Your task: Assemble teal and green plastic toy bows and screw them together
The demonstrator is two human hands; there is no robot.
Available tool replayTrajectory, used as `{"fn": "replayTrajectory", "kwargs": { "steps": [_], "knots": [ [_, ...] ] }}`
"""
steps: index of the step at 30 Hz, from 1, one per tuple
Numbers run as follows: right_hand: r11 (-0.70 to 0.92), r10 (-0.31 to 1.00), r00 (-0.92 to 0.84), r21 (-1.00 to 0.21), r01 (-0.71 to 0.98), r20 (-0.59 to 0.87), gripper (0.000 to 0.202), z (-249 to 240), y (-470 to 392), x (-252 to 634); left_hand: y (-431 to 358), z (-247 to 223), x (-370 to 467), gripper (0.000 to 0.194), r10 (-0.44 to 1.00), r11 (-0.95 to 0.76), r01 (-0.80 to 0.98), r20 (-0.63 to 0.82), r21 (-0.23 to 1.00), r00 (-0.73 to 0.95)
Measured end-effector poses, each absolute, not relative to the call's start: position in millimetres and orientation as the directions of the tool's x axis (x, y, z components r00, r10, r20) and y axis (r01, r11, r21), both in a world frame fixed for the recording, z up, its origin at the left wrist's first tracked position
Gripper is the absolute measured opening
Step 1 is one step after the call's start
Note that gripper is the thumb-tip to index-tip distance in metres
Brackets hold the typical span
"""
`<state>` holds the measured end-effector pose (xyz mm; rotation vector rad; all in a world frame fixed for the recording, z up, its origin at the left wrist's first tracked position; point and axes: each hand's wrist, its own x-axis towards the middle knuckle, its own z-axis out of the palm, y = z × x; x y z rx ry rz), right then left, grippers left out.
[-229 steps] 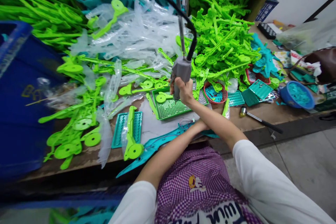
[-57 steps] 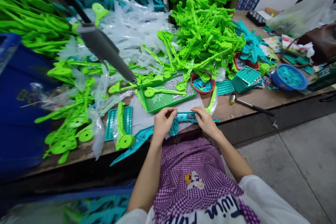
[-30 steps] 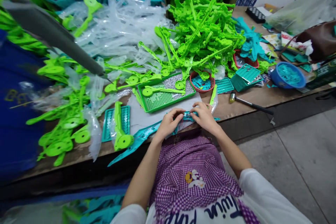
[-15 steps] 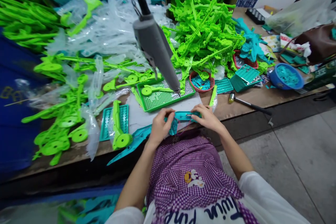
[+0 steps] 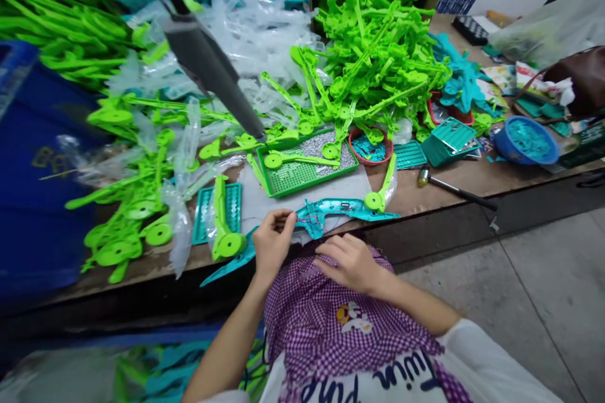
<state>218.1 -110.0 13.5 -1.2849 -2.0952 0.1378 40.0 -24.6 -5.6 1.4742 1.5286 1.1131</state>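
Note:
A long teal plastic shell (image 5: 333, 206), bow-shaped with an open inner side and thin reddish wires, lies along the table's front edge. My left hand (image 5: 274, 242) is closed on it left of its middle grip, thumb and fingertips pinched together. My right hand (image 5: 352, 262) is just below the shell in front of the apron, fingers loosely bent and thumb apart, with nothing visible in it. Behind the shell, a green tray (image 5: 302, 184) holds small silvery screws and a lime-green plastic part (image 5: 302, 160). A grey electric screwdriver (image 5: 215, 69) hangs over the table, tip toward the tray.
Lime-green parts (image 5: 363, 56) and clear plastic pieces (image 5: 236, 38) are heaped behind. At right are a red basket (image 5: 390, 154), teal trays (image 5: 442, 151), a hammer (image 5: 456, 191) and a blue bowl (image 5: 551, 152). A blue bin (image 5: 42, 201) stands at left.
My right hand has let go of the shell and moved down toward the apron. My left hand stays at the shell. The hanging screwdriver has swung left, and the view has shifted slightly.

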Motion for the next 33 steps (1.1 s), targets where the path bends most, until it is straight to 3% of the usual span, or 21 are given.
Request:
{"fn": "replayTrajectory", "kwargs": {
  "steps": [4, 11, 16, 20, 23, 25, 28, 33],
  "knots": [
    [0.402, 0.860, -0.201, -0.379, 0.834, 0.470, 0.028, -12, -102, 190, -39, 0, 41, 0.029, 0.999, -0.008, 0.351, 0.020, 0.936, -0.031],
    [0.491, 0.801, -0.334, -0.225, 0.842, 0.498, 0.022, -19, -79, 200, -57, 14, 14, 0.031, 0.932, -0.129, 0.376, -0.018, 0.918, 0.363],
    [0.598, 0.690, -0.447, -0.101, 0.795, 0.569, 0.020, -23, -82, 202, -30, 45, 21, 0.029, 0.916, -0.388, 0.503, 0.262, 0.772, 0.304],
    [0.598, 0.691, -0.478, -0.057, 0.799, 0.542, 0.022, -21, -87, 202, 3, 49, 64, 0.046, 0.841, -0.470, 0.556, 0.156, 0.686, 0.518],
    [0.616, 0.665, -0.484, -0.052, 0.786, 0.569, 0.022, -17, -90, 205, 20, 36, 80, 0.037, 0.791, -0.495, 0.599, 0.042, 0.629, 0.610],
    [0.615, 0.667, -0.451, -0.096, 0.783, 0.594, 0.021, -14, -90, 208, 24, 25, 76, 0.025, 0.807, -0.436, 0.584, 0.010, 0.684, 0.590],
    [0.550, 0.750, -0.315, -0.285, 0.785, 0.581, 0.021, -7, -85, 217, 21, 12, 59, 0.019, 0.869, -0.293, 0.494, 0.013, 0.819, 0.495],
    [0.385, 0.914, -0.209, -0.576, 0.721, 0.348, 0.019, 12, -64, 239, 0, -5, 45, 0.029, 0.961, -0.120, 0.414, 0.001, 0.902, 0.278]
  ]
}}
